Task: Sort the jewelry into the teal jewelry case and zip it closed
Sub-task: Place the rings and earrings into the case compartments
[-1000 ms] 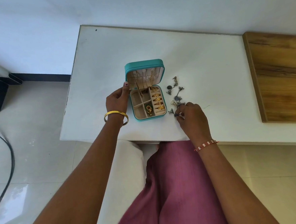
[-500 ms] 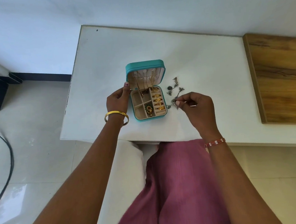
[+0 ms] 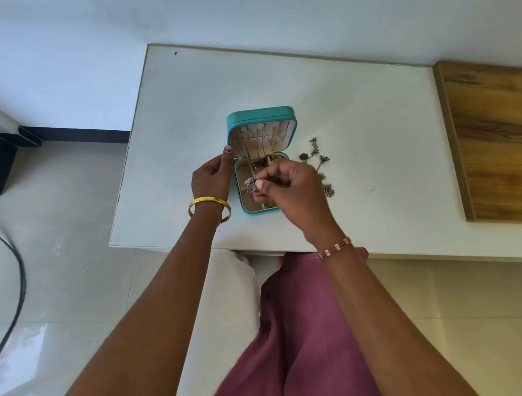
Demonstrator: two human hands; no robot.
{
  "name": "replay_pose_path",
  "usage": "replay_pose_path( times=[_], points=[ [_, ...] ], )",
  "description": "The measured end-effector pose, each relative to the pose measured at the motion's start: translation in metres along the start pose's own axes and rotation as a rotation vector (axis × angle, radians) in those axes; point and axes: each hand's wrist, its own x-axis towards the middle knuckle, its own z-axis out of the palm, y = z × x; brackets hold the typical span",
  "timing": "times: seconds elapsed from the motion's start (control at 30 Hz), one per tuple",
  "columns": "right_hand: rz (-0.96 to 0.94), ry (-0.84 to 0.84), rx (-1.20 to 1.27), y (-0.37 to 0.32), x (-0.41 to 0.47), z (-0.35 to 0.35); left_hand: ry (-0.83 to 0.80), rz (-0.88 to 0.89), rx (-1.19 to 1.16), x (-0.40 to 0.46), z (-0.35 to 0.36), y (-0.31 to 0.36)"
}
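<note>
**Silver piece held over the open teal case**

The teal jewelry case (image 3: pixel 260 115) sits near the middle of the white table (image 3: pixel 355 104), lid raised upright at the far side, base toward the person. The outside is smooth teal; the lining is pale beige. Thin gold chains (image 3: pixel 272 141) hang down the inside of the lid. The base is split into small compartments, most of them hidden under the right hand; an empty-looking one shows at the far left.

The left hand (image 3: pixel 211 182) rests against the left edge of the case, fingers curled, thumb pointing up along the hinge corner. A gold bangle (image 3: pixel 209 204) circles that wrist.

The right hand (image 3: pixel 296 189) hovers over the base, fingers curled, thumb and fingertips pinching a small silver earring (image 3: pixel 250 181) above the left compartments. A red-and-white beaded bracelet (image 3: pixel 334 248) sits on that wrist.

Dark silver earrings (image 3: pixel 315 155) lie loose on the table just right of the case.

No brand, label or writing can be read anywhere.
</note>
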Motion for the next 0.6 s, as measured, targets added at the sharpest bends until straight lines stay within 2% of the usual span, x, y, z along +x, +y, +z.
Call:
replay_pose_path(
  times=[0.27,0.4,0.5,0.6],
  points=[
    [-0.096,0.099,-0.412,0.024,0.0,0.022,0.007,0.012,0.003,-0.001,0.0,0.0],
    [-0.158,0.121,-0.436,0.028,0.001,0.015,0.006,0.018,0.001,-0.001,0.0,0.0],
    [-0.163,0.285,-0.397,0.033,0.005,-0.007,0.004,0.013,0.004,-0.001,0.0,0.0],
    [-0.093,0.478,-0.437,0.052,0.01,-0.04,0.004,0.01,0.008,-0.001,0.001,0.0]
  ],
)
